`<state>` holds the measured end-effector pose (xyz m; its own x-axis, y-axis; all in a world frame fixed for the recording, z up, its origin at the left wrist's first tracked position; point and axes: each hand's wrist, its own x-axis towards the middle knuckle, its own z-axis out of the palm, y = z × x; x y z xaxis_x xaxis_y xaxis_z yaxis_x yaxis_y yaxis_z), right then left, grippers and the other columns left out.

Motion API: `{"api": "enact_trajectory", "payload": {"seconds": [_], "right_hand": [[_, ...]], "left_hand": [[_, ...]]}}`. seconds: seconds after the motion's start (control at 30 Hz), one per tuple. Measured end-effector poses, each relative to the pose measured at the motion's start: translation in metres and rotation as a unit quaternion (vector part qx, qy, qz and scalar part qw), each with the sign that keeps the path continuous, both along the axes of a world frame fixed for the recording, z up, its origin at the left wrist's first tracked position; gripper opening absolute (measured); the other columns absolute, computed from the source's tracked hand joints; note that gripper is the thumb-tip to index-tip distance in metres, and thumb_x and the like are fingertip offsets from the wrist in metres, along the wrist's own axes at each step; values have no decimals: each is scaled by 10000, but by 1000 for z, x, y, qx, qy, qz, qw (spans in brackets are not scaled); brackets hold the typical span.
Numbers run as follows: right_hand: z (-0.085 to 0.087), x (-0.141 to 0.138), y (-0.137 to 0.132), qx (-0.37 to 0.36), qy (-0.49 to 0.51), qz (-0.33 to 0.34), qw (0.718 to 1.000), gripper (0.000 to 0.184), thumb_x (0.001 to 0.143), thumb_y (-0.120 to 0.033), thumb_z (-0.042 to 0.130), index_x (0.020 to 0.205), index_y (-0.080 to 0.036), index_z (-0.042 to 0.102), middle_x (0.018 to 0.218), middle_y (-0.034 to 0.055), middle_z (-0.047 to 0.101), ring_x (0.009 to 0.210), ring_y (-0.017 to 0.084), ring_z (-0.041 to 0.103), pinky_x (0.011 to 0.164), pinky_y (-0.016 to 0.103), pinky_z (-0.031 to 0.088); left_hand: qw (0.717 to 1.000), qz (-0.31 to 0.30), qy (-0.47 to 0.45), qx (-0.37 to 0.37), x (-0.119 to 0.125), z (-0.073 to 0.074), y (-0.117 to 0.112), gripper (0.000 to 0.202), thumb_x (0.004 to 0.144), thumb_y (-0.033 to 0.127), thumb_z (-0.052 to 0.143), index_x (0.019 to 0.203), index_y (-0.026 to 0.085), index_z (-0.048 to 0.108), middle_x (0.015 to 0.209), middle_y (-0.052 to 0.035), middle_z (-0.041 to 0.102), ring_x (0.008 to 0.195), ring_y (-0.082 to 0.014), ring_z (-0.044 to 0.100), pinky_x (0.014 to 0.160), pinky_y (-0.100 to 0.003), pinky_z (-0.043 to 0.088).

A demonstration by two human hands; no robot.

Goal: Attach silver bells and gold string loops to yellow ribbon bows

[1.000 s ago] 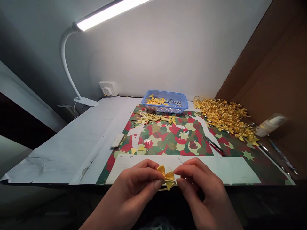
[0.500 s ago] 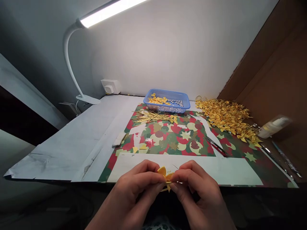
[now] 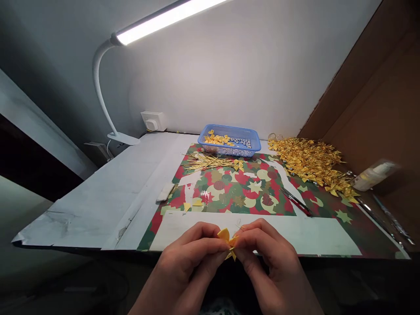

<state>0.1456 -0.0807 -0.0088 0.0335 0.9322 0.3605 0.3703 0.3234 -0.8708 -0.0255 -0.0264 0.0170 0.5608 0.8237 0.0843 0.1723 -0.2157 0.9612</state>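
Between both sets of fingertips, at the table's front edge, is a small yellow ribbon bow (image 3: 224, 235). My left hand (image 3: 197, 258) is closed, its thumb and forefinger pinching the bow's left side. My right hand (image 3: 267, 253) is closed too, pinching the bow's right side. A thin needle-like piece (image 3: 240, 227) sticks out by the right forefinger; whether it is a needle or wire I cannot tell. The fingers cover most of the bow's middle, and its pointed tail shows below them.
A blue basket (image 3: 229, 151) with yellow bows and silvery beads stands at the back. Gold twist stems (image 3: 206, 163) lie before it. Right are a heap of gold bows (image 3: 305, 159), tweezers (image 3: 297, 202) and a bottle (image 3: 374, 176). A clip-on lamp (image 3: 98, 83) arches from the left.
The view has shifted slightly. Both hands stay on the bow, with the fingertips slightly closer together and the bow turned a little.
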Motion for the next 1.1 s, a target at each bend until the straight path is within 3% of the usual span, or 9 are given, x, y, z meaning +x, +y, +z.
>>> {"api": "enact_trajectory", "payload": {"seconds": [0.13, 0.27, 0.33, 0.47, 0.7, 1.1], "right_hand": [[2, -1, 0, -5, 5, -5, 1000, 172, 930, -87, 474, 863, -207, 576, 845, -3, 536, 717, 116, 541, 602, 226, 428], [3, -3, 0, -4, 3, -6, 1000, 184, 910, -58, 476, 875, -208, 577, 858, -6, 536, 735, 111, 545, 618, 221, 429], [3, -4, 1, 2, 7, -12, 1000, 193, 910, -55, 471, 891, -208, 585, 866, -5, 536, 747, 110, 550, 632, 219, 437], [4, -6, 2, 27, 4, -29, 999, 197, 914, -47, 462, 889, -203, 579, 858, -3, 535, 754, 111, 558, 665, 225, 450], [2, -8, -1, 70, -48, -55, 995, 235, 887, 13, 459, 931, -190, 567, 884, 14, 525, 759, 113, 560, 664, 219, 458], [2, -13, -1, 77, -68, -69, 992, 256, 867, 19, 449, 931, -207, 550, 876, 31, 526, 767, 152, 590, 652, 260, 504]], "left_hand": [[1000, 27, -11, 0, 0, -1, -3, 148, 867, 180, 648, 861, 280, 756, 954, -22, 693, 863, -202, 697, 662, -186, 570], [998, 53, -15, -13, 2, 2, -5, 161, 829, 181, 679, 942, 287, 720, 842, 7, 711, 744, -188, 719, 616, -192, 592], [999, 47, -10, 16, 2, 4, -5, 238, 824, 160, 669, 1007, 309, 701, 864, 18, 718, 729, -178, 722, 632, -197, 605], [996, 28, 26, 81, 2, 2, -2, 226, 828, 128, 653, 959, 306, 699, 943, 17, 713, 760, -168, 725, 645, -190, 614], [990, 68, 31, 117, 4, -3, -1, 216, 788, 109, 694, 902, 292, 700, 849, 34, 739, 692, -152, 717, 567, -161, 577], [990, 132, 11, 49, 9, 6, -6, 128, 771, 153, 727, 772, 278, 752, 776, 27, 775, 704, -186, 712, 548, -167, 558]]}}
